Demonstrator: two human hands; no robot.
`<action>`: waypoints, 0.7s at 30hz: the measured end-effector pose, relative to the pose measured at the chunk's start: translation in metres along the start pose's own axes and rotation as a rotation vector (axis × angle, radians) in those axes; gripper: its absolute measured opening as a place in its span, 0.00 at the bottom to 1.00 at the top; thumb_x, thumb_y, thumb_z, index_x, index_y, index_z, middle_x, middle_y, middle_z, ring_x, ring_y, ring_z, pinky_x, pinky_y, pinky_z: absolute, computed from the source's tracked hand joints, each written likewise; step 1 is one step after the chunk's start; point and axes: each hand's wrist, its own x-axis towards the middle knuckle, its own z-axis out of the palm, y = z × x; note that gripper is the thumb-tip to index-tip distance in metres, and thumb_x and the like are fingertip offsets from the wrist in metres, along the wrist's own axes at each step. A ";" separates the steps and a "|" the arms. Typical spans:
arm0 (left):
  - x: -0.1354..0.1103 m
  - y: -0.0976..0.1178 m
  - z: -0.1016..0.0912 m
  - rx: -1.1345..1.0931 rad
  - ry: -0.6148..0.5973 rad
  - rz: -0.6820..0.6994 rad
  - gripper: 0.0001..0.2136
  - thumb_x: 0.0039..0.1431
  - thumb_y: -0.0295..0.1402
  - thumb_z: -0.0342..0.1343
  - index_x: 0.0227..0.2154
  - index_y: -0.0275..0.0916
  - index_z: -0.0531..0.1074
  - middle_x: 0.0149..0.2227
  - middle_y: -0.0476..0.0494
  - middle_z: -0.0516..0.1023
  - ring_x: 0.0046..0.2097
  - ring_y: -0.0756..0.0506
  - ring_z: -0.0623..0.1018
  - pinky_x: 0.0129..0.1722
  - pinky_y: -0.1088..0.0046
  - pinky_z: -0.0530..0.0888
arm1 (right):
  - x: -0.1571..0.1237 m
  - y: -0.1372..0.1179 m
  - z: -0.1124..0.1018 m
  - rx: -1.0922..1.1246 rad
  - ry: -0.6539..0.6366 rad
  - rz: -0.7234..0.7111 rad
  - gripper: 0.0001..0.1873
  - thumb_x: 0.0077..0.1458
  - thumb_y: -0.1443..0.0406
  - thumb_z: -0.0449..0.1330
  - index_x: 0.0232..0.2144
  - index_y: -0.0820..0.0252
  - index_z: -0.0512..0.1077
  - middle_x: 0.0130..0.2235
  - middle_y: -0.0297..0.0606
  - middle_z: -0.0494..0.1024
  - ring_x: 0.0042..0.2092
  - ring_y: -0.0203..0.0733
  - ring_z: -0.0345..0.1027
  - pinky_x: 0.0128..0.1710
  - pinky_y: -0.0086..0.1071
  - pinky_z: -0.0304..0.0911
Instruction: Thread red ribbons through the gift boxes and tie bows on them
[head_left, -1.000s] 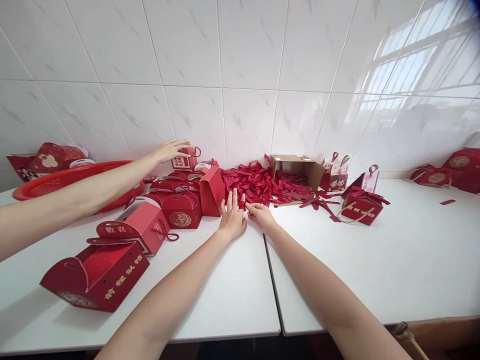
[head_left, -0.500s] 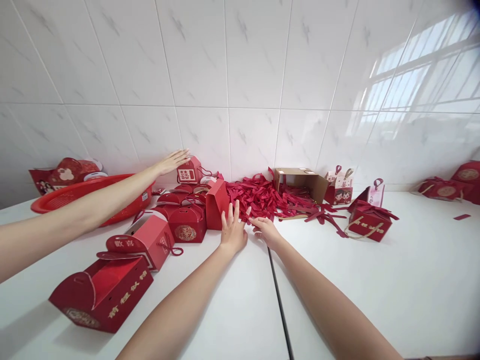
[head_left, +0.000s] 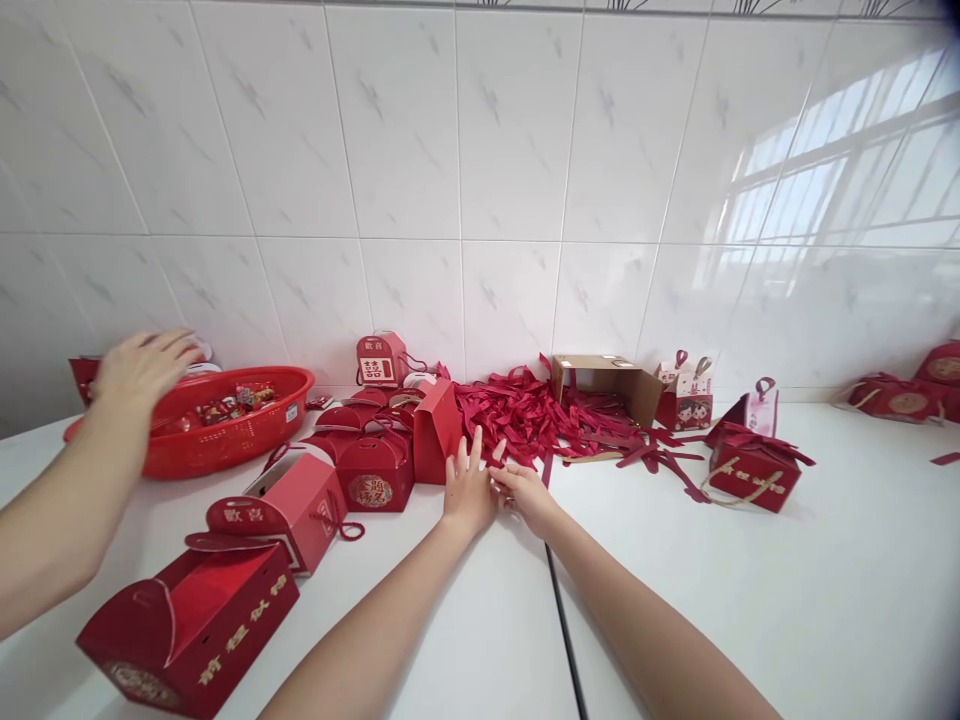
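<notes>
My left hand (head_left: pixel 471 498) is at the middle of the white table, back up, with several fingers stretched out and apart. Its inner side meets my right hand (head_left: pixel 525 496), whose thumb and fingers are pinched together. What that pinch holds is hidden. Just beyond both hands lies a heap of dark red ribbon strips (head_left: pixel 517 405). One ribbon strip (head_left: pixel 547 470) lies close behind my right hand; whether it is held I cannot tell. Beside my left hand stands an upright red box (head_left: pixel 436 430), next to a dark red gift box (head_left: pixel 373 478) with gold print.
Another person's hand (head_left: pixel 146 370) is over a red plastic basket (head_left: pixel 217 455) of small wrapped packets at left. Open gift boxes (head_left: pixel 247 625) stand front left. A cardboard box (head_left: pixel 641 395) lies behind the ribbons. A ribbon-topped box (head_left: pixel 757 475) stands right.
The other person's hand has moved left from the box by the wall to the basket. My right hand has come closer against my left hand. The view has tilted slightly upward.
</notes>
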 end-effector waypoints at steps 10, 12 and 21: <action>0.001 0.001 0.006 -0.370 -0.108 -0.149 0.35 0.47 0.27 0.53 0.60 0.51 0.58 0.67 0.43 0.49 0.62 0.28 0.55 0.56 0.43 0.52 | 0.006 -0.003 -0.024 -0.089 -0.070 -0.037 0.24 0.38 0.49 0.66 0.18 0.58 0.60 0.18 0.25 0.61 0.18 0.28 0.52 0.18 0.26 0.44; 0.002 0.003 0.007 -0.503 -0.131 -0.178 0.37 0.43 0.26 0.54 0.61 0.51 0.57 0.66 0.42 0.51 0.63 0.28 0.51 0.56 0.43 0.49 | 0.006 -0.002 -0.023 -0.127 -0.072 -0.076 0.24 0.39 0.48 0.65 0.18 0.58 0.60 0.18 0.26 0.61 0.18 0.28 0.52 0.17 0.26 0.44; 0.008 0.006 0.000 -1.295 -0.328 -0.176 0.40 0.39 0.24 0.46 0.62 0.43 0.55 0.43 0.44 0.76 0.42 0.44 0.73 0.42 0.68 0.68 | 0.010 0.002 -0.026 -0.236 -0.058 -0.222 0.22 0.43 0.46 0.61 0.22 0.58 0.64 0.19 0.26 0.63 0.18 0.29 0.51 0.16 0.26 0.47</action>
